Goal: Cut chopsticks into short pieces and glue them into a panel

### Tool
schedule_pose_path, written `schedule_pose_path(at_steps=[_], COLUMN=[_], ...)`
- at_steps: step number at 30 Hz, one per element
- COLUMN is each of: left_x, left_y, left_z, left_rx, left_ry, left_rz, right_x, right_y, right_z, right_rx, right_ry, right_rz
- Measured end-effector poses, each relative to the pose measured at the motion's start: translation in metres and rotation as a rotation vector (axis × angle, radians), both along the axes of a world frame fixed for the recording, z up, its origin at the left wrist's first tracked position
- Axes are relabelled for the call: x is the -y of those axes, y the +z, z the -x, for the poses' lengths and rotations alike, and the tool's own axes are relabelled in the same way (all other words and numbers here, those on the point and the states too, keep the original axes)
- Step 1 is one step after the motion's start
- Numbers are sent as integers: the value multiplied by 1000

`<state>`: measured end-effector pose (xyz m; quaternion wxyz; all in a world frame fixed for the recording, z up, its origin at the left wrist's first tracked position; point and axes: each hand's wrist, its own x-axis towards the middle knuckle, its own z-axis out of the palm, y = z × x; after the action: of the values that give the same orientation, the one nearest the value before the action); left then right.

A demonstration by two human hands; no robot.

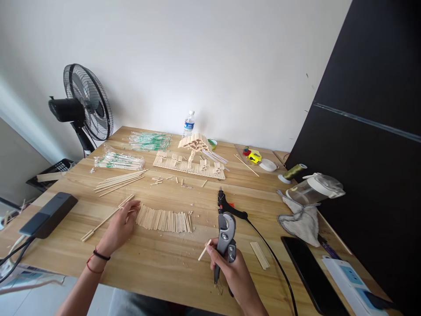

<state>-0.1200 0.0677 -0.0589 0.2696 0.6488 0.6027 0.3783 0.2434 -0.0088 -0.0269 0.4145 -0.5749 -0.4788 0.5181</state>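
Observation:
My right hand (pixel 230 270) is closed round a grey cutter (pixel 226 235) and also pinches a short wooden stick piece (pixel 204 250). My left hand (pixel 120 228) rests on the wooden table (pixel 158 263) with its fingers curled loosely at the left end of a row of cut stick pieces (pixel 164 219). Its fingertips touch a long wooden stick (pixel 107 218) that lies slanted on the table. A black glue gun (pixel 226 205) with its cable lies just beyond the cutter.
A stick-built model (pixel 192 158) stands at the back centre, with packs of wrapped chopsticks (pixel 131 151), loose sticks (pixel 118 181) and a water bottle (pixel 188 124) nearby. A fan (pixel 85 107) stands at left. On the right are a phone (pixel 311 274), cloth (pixel 301 219), jug (pixel 312 188), thread spool (pixel 292 172).

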Motion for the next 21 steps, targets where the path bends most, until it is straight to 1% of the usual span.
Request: schedule_pose_path(at_steps=[3, 7, 10, 12, 16, 21], left_x=[2, 2, -1, -5, -11, -12], left_y=[6, 15, 20, 21, 21, 20], left_z=[0, 3, 10, 15, 20, 18], left_rx=[-30, -46, -85, -113, -124, -131], left_ry=[-54, -155, -252, -293, -300, -299], left_rz=[13, 19, 35, 56, 69, 61], right_x=[-10, -34, -55, -69, -89, -98], right_y=[1, 7, 12, 14, 14, 14], right_z=[-6, -13, -10, -4, 12, 23], right_rx=[76, 219, 275, 321, 446, 591], right_ry=[-10, 71, 116, 154, 218, 232], right_rz=[19, 87, 112, 125, 142, 121])
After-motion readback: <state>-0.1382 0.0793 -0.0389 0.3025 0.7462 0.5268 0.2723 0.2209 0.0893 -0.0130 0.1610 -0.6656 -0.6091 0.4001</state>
